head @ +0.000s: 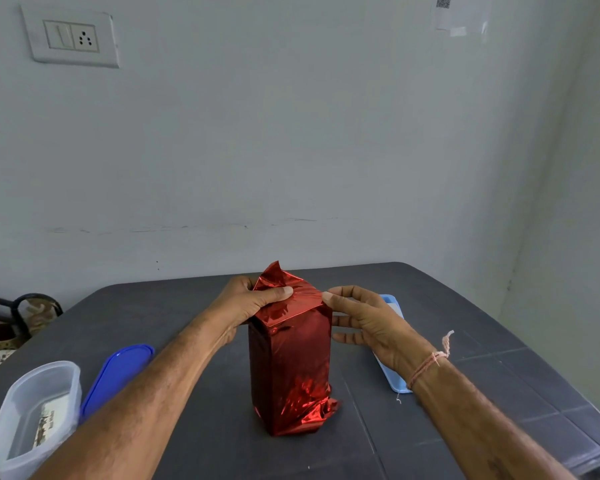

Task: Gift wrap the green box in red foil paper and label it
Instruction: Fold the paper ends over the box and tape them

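Standing on grey table, box is clasped by left hand, right hand slack.

One dark grey table, one tall box wrapped in red foil paper at centre. Two hands: left hand, right hand. One clear plastic tub at 8 o'clock, one blue oval plastic lid at 8, one pale blue tray at 3, one white switch plate at 11.

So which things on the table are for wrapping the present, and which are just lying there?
For the wrapping: red foil-wrapped box; left hand gripping its top; right hand touching its top edge.
Not being used right now: clear tub; blue lid; light-blue tray.
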Demonstrator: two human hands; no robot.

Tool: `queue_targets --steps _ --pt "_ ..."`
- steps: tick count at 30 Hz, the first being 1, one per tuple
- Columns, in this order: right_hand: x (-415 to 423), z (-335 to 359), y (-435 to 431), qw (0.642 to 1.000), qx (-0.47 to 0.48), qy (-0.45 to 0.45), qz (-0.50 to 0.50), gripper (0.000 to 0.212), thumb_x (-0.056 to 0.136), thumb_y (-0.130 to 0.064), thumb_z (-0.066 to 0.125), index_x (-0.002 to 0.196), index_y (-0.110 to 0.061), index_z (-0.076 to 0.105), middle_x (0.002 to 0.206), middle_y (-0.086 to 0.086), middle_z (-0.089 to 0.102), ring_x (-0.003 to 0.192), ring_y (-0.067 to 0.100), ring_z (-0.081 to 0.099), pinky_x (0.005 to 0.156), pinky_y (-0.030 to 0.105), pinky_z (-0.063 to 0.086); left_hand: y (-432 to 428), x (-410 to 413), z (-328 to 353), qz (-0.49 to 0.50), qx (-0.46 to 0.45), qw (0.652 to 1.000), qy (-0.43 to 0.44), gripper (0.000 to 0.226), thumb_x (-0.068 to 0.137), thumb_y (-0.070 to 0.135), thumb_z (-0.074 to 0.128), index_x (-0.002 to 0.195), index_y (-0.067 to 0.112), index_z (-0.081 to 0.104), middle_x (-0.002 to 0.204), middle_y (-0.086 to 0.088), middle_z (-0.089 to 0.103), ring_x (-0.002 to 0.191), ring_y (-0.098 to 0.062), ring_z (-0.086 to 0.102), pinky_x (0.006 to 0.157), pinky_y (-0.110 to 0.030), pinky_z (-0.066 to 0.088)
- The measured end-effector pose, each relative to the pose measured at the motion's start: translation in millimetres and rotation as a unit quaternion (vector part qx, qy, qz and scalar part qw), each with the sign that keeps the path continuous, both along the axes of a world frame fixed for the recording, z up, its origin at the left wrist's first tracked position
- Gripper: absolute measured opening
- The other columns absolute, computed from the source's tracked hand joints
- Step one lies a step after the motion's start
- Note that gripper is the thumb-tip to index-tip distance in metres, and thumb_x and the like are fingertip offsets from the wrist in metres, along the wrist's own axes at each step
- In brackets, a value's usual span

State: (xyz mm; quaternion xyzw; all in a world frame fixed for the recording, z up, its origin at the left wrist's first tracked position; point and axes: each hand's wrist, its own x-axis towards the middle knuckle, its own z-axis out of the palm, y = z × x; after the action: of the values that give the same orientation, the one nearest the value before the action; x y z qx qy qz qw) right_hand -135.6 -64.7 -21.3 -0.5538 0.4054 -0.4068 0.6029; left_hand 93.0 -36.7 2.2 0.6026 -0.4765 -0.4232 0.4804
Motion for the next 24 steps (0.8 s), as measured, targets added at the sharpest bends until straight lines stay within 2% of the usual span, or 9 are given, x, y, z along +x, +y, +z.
queue_targets --steps 3,6,9,11,13,16,19,22,24 --pt "-9.1 -7.5 3.1 1.0 -0.012 -0.007 -0.008 0.047 0.083 -0.038 0.079 0.118 -0.01 0.066 0.113 0.008 0.076 0.1 0.023 0.075 0.082 0.037 0.061 2.5 -0.6 0.1 0.0 0.0 1.0 0.01 0.027 0.073 0.026 0.089 0.092 0.01 0.077 0.088 -0.009 0.08 0.068 -0.012 0.075 0.065 -0.022 0.054" --pt "-33.5 -18.3 2.2 0.996 -0.048 0.013 -0.079 0.032 0.092 -0.031 0.073 0.114 -0.008 0.069 0.106 0.01 0.074 0.091 0.02 0.072 0.073 0.029 0.06 3.5 0.2 -0.6 -0.001 -0.004 1.0 0.012 0.024 0.074 0.025 0.088 0.091 0.012 0.077 0.086 -0.007 0.08 0.066 -0.01 0.074 0.065 -0.022 0.054" --pt "-73.6 -34.3 -9.0 0.959 -0.107 0.142 -0.223 0.015 0.093 -0.025 0.073 0.102 -0.013 0.074 0.096 0.006 0.075 0.086 0.02 0.07 0.068 0.027 0.054 2.0 0.5 -1.8 -0.002 -0.009 1.0 0.012 0.021 0.073 0.025 0.089 0.086 0.014 0.077 0.083 -0.006 0.08 0.065 -0.01 0.073 0.069 -0.024 0.054" --pt "-99.3 -44.3 -15.8 0.921 -0.095 0.249 -0.284 0.019 0.093 -0.03 0.072 0.102 -0.014 0.074 0.099 0.003 0.073 0.092 0.021 0.069 0.071 0.03 0.053 1.5 0.0 -1.7 -0.001 -0.011 1.0 0.012 0.018 0.073 0.025 0.089 0.082 0.015 0.076 0.077 -0.004 0.079 0.061 -0.008 0.071 0.069 -0.025 0.053" --pt "-116.0 -52.9 -19.2 0.92 -0.037 0.294 -0.255 0.031 0.096 -0.036 0.068 0.108 -0.008 0.073 0.107 0.007 0.07 0.098 0.025 0.066 0.074 0.036 0.057 1.6 -1.4 -1.5 0.0 -0.014 1.0 0.014 0.019 0.072 0.025 0.089 0.081 0.014 0.076 0.077 -0.005 0.079 0.058 -0.008 0.071 0.066 -0.024 0.052" --pt "-122.5 -55.8 -18.2 0.951 0.077 0.241 -0.18 0.042 0.101 -0.036 0.062 0.121 0.001 0.064 0.113 0.011 0.065 0.099 0.025 0.063 0.072 0.034 0.058 3.9 -2.1 0.0 -0.002 -0.011 1.0 0.016 0.032 0.063 0.03 0.09 0.084 0.013 0.075 0.077 -0.005 0.079 0.059 -0.009 0.072 0.066 -0.025 0.052" --pt "-125.4 -52.8 -27.9 0.958 0.125 0.198 -0.164 0.047 0.098 -0.032 0.066 0.128 0.004 0.06 0.118 0.019 0.062 0.094 0.027 0.066 0.077 0.04 0.063 5.7 -1.2 0.5 -0.001 -0.007 1.0 0.018 0.05 0.048 0.039 0.09 0.088 0.013 0.075 0.08 -0.006 0.079 0.064 -0.012 0.073 0.067 -0.026 0.052" --pt "-122.5 -44.7 -37.3 0.955 0.151 0.205 -0.153 0.046 0.093 -0.025 0.074 0.126 0.004 0.061 0.124 0.021 0.058 0.101 0.033 0.067 0.083 0.048 0.063 4.4 -0.3 -1.1 -0.002 -0.007 1.0 0.027 0.04 0.059 0.032 0.09 0.091 0.013 0.076 0.083 -0.007 0.08 0.069 -0.015 0.073 0.067 -0.026 0.053" --pt "-118.8 -37.3 -39.4 0.953 0.159 0.21 -0.15 0.032 0.091 -0.017 0.076 0.113 0.003 0.064 0.126 0.022 0.056 0.105 0.038 0.066 0.081 0.051 0.063 3.7 -0.7 -1.2 -0.002 -0.005 1.0 0.026 0.032 0.067 0.028 0.09 0.091 0.013 0.075 0.078 -0.004 0.079 0.066 -0.013 0.073 0.065 -0.026 0.053"
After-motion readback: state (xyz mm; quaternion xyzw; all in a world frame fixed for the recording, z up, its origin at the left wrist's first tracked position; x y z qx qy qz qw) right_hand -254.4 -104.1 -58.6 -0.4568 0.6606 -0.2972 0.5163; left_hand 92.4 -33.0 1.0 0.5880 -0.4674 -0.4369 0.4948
